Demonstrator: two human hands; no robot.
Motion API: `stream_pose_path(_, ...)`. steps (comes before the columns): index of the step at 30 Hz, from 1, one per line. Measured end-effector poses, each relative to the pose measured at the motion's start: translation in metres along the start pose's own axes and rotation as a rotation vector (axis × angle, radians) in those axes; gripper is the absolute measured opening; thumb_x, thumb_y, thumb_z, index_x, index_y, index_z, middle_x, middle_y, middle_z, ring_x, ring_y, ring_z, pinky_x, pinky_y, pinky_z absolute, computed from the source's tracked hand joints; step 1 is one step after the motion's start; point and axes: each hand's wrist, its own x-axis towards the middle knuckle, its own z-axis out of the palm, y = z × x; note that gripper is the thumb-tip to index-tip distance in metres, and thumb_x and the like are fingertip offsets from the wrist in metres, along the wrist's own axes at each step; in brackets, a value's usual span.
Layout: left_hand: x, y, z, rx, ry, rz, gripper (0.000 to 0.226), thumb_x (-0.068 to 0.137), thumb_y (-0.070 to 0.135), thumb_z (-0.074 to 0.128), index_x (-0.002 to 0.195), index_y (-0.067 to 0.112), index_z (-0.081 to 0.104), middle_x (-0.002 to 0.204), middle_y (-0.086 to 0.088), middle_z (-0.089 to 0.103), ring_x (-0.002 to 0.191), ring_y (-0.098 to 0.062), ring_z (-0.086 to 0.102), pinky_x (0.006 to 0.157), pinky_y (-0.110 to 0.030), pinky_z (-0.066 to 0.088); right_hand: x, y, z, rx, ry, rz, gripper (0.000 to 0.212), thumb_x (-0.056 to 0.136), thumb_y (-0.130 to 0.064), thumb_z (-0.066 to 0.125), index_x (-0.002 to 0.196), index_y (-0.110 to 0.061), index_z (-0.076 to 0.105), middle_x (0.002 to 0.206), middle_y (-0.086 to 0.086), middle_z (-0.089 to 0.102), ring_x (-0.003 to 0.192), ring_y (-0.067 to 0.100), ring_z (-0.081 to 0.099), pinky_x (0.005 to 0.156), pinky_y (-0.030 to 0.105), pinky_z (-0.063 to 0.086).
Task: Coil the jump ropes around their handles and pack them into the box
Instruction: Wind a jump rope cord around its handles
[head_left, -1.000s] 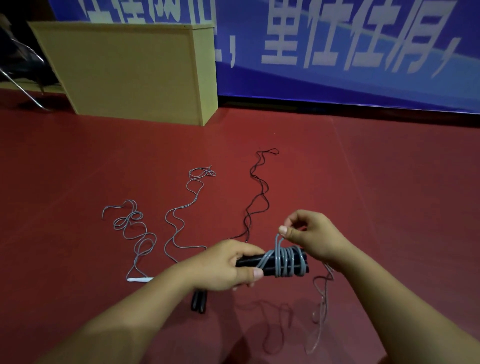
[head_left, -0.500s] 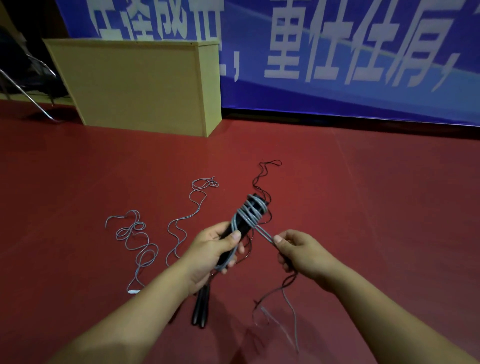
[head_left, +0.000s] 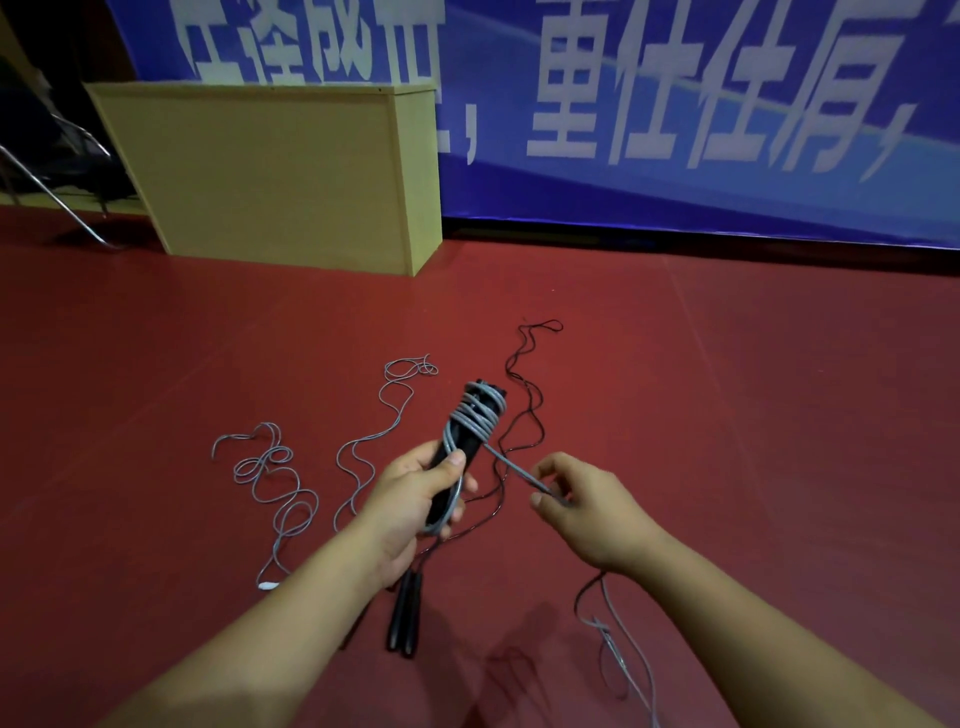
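Item one, nearest us: our left hand (head_left: 415, 499) grips a pair of black handles (head_left: 470, 441) held upright and tilted away, with several turns of grey rope (head_left: 480, 413) already coiled round the upper end. Our right hand (head_left: 582, 504) pinches the same rope a short way off the coil, drawn taut between finger and thumb. The loose tail (head_left: 618, 639) hangs below the right wrist and trails onto the red floor (head_left: 727, 415); we judge a fair length yet to wind.

Item two, just below the left hand: a second pair of black handles (head_left: 402, 618) lying on the floor, its thin black rope (head_left: 527, 395) stretched away uncoiled.

Item three, to the left: two more grey ropes, one (head_left: 270, 483) in loose loops ending in a small white tip (head_left: 267, 585), the other (head_left: 374, 441) winding farther out. Both lie uncoiled.

Item four, far left: a tan box (head_left: 280, 176) standing on the floor against a blue banner (head_left: 675, 104), well apart from the ropes. We see only its outer walls; its contents cannot be told.

Progress, as we judge it: one rope partly coiled, three untouched, and no rope seen packed.
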Motion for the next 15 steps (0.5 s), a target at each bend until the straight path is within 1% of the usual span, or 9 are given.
stream_pose_path(1, 0.001, 0.0, 0.0, -0.026, 0.009, -0.006, 0.012, 0.099, 0.014, 0.052, 0.104, 0.01, 0.061, 0.07, -0.003, 0.062, 0.047, -0.014, 0.046, 0.04, -0.019, 0.033, 0.0, 0.0, 0.0, -0.002, -0.021, -0.01, 0.006, 0.091, -0.026, 0.063, 0.09, -0.031, 0.059, 0.078, -0.003, 0.066, 0.069, 0.007, 0.056, 0.064, 0.022, 0.042)
stream_pose_path(2, 0.001, 0.001, -0.001, -0.047, 0.026, -0.011, 0.012, 0.099, 0.014, 0.052, 0.104, 0.01, 0.061, 0.069, -0.002, 0.062, 0.046, -0.013, 0.046, 0.04, -0.019, 0.033, 0.0, -0.001, -0.001, 0.003, -0.058, -0.027, 0.009, 0.092, -0.027, 0.062, 0.083, -0.03, 0.06, 0.074, -0.003, 0.067, 0.063, 0.001, 0.054, 0.061, 0.017, 0.041)
stream_pose_path(3, 0.002, 0.001, -0.002, -0.056, 0.047, -0.017, 0.012, 0.099, 0.014, 0.052, 0.104, 0.01, 0.062, 0.068, -0.002, 0.062, 0.046, -0.013, 0.046, 0.04, -0.019, 0.033, -0.001, -0.002, -0.001, 0.015, -0.1, -0.041, 0.014, 0.093, -0.029, 0.062, 0.079, -0.029, 0.06, 0.069, -0.004, 0.067, 0.059, -0.001, 0.053, 0.058, 0.015, 0.04)
stream_pose_path(5, 0.004, -0.001, -0.005, -0.021, 0.092, -0.021, 0.012, 0.099, 0.014, 0.052, 0.103, 0.011, 0.063, 0.068, -0.002, 0.063, 0.046, -0.013, 0.046, 0.04, -0.02, 0.033, -0.003, -0.004, 0.0, 0.069, -0.152, -0.068, 0.02, 0.094, -0.032, 0.06, 0.075, -0.027, 0.06, 0.063, -0.007, 0.064, 0.055, -0.002, 0.051, 0.057, 0.017, 0.04)
stream_pose_path(9, 0.006, -0.005, -0.009, 0.142, 0.162, 0.001, 0.011, 0.099, 0.014, 0.053, 0.101, 0.011, 0.064, 0.071, -0.004, 0.064, 0.045, -0.014, 0.048, 0.041, -0.022, 0.034, -0.005, -0.012, 0.001, 0.179, -0.15, -0.079, 0.026, 0.097, -0.034, 0.056, 0.078, -0.017, 0.062, 0.057, -0.01, 0.053, 0.051, 0.002, 0.044, 0.054, 0.021, 0.038)
stream_pose_path(11, 0.007, -0.007, -0.01, 0.226, 0.189, 0.017, 0.01, 0.099, 0.014, 0.054, 0.1, 0.013, 0.063, 0.072, -0.005, 0.064, 0.045, -0.014, 0.048, 0.042, -0.022, 0.035, -0.006, -0.017, 0.002, 0.217, -0.143, -0.082, 0.029, 0.098, -0.033, 0.054, 0.077, -0.014, 0.06, 0.053, -0.013, 0.049, 0.05, 0.003, 0.04, 0.053, 0.023, 0.036)
stream_pose_path(13, 0.008, -0.008, -0.01, 0.286, 0.225, 0.024, 0.006, 0.098, 0.014, 0.056, 0.099, 0.014, 0.062, 0.073, -0.005, 0.065, 0.046, -0.014, 0.049, 0.042, -0.023, 0.036, -0.008, -0.021, 0.001, 0.228, -0.135, -0.087, 0.031, 0.099, -0.034, 0.053, 0.076, -0.013, 0.059, 0.049, -0.015, 0.047, 0.049, 0.002, 0.038, 0.052, 0.022, 0.034)
stream_pose_path(15, 0.008, -0.009, -0.012, 0.331, 0.26, 0.026, 0.005, 0.096, 0.016, 0.058, 0.098, 0.012, 0.058, 0.074, -0.005, 0.067, 0.047, -0.015, 0.05, 0.042, -0.024, 0.037, -0.009, -0.023, 0.0, 0.237, -0.115, -0.085, 0.031, 0.099, -0.034, 0.053, 0.08, -0.01, 0.061, 0.049, -0.016, 0.047, 0.049, 0.001, 0.037, 0.051, 0.021, 0.033)
